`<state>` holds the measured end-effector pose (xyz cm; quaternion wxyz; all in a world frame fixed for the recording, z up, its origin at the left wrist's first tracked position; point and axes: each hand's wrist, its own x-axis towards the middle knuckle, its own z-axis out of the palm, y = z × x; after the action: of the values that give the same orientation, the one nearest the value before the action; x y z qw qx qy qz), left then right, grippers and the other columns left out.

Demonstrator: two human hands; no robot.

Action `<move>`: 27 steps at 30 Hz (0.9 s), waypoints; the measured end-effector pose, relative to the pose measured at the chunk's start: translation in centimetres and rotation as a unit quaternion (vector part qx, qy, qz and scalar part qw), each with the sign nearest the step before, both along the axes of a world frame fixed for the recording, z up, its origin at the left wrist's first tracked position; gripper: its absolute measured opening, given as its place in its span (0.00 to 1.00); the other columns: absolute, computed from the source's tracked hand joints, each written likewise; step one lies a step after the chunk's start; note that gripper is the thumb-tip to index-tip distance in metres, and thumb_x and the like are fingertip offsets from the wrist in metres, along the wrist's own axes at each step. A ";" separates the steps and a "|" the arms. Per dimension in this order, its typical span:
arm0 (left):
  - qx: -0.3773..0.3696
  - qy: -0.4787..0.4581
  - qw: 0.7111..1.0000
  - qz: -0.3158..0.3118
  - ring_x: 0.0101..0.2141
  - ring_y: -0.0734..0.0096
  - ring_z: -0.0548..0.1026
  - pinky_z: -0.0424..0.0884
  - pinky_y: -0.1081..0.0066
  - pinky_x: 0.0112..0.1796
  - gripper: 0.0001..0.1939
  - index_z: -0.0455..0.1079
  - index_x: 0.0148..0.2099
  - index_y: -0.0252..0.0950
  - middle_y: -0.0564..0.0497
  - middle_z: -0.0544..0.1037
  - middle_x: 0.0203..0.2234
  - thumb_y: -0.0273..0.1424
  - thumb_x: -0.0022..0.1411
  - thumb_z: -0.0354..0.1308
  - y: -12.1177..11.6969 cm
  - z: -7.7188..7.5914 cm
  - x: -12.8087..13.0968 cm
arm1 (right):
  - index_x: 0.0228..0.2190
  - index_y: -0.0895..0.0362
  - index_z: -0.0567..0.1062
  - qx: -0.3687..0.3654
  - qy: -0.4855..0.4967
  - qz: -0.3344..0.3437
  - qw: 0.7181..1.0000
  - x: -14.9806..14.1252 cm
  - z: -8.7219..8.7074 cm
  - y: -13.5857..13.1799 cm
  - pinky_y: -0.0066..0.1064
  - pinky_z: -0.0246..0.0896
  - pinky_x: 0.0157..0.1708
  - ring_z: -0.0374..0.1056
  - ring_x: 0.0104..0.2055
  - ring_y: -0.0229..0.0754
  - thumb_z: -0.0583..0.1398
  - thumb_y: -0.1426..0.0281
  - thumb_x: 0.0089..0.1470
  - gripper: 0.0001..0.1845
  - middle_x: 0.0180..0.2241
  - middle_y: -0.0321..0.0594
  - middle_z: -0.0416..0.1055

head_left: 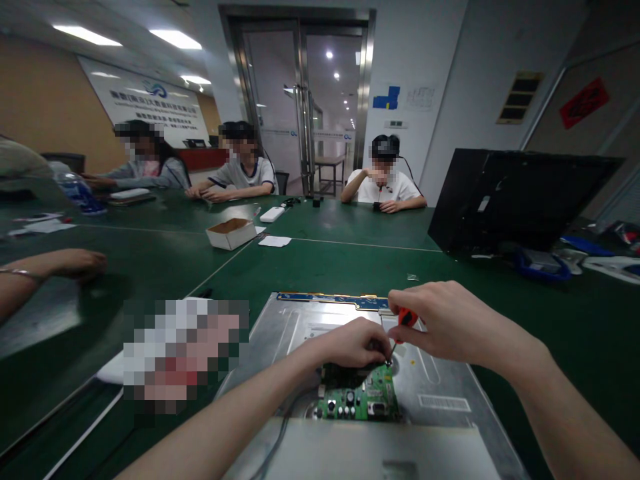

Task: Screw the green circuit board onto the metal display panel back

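My right hand (440, 313) is closed around the red handle of a screwdriver (407, 317). Its thin shaft slants down to a screw spot at the upper right corner of a green circuit board (357, 399). Beside the shaft's tip, my left hand (357, 343) is curled with fingers pressed together over the board's upper edge; what they pinch, if anything, is hidden. The board sits on a flat metal panel (445, 380), with a narrow blue circuit strip (330, 300) along the panel's far edge. A grey cable (280, 433) runs by the board's left side.
A green table (345, 257) carries everything. To the right stands a black monitor (510, 200) near a blue tray (543, 265). A small open box (231, 233) and a bottle (80, 190) are farther off. Several people sit around; another person's hand (83, 263) rests at left.
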<state>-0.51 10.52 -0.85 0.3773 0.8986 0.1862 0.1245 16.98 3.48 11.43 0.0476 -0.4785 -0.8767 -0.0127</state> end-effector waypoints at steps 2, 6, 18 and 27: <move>0.001 0.000 1.000 -0.002 0.27 0.74 0.71 0.65 0.77 0.29 0.10 0.75 0.36 0.33 0.55 0.75 0.25 0.15 0.54 0.58 0.0 0.1 0.0 | 0.34 0.52 0.68 -0.022 0.028 0.018 0.999 0.0 0.2 -0.3 0.30 0.48 0.25 0.68 0.30 0.40 0.59 0.68 0.54 0.04 0.31 0.33 0.74; 0.004 0.003 1.000 -0.001 0.27 0.74 0.71 0.65 0.77 0.30 0.09 0.74 0.35 0.33 0.55 0.75 0.25 0.16 0.54 0.59 -0.1 0.1 0.0 | 0.36 0.52 0.68 -0.027 0.023 0.007 0.999 -0.1 0.2 -0.2 0.29 0.48 0.25 0.68 0.29 0.40 0.59 0.71 0.53 0.07 0.31 0.33 0.74; 0.000 0.000 1.000 0.000 0.27 0.73 0.71 0.64 0.77 0.29 0.08 0.74 0.34 0.33 0.55 0.74 0.24 0.16 0.53 0.60 0.1 -0.1 0.0 | 0.38 0.52 0.69 -0.047 0.033 0.012 0.998 -0.1 0.5 -0.5 0.30 0.52 0.28 0.70 0.33 0.41 0.59 0.72 0.53 0.09 0.34 0.35 0.75; -0.015 -0.004 1.000 0.004 0.26 0.74 0.70 0.64 0.78 0.29 0.09 0.74 0.34 0.33 0.55 0.74 0.24 0.15 0.53 0.58 -0.2 0.1 0.0 | 0.36 0.53 0.68 -0.027 0.018 0.014 0.999 0.0 0.4 -0.4 0.30 0.49 0.26 0.69 0.32 0.41 0.58 0.69 0.54 0.06 0.33 0.36 0.75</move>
<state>-0.50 10.36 -0.73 0.3908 0.8917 0.1901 0.1266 16.98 3.12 11.80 0.0503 -0.4675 -0.8823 0.0202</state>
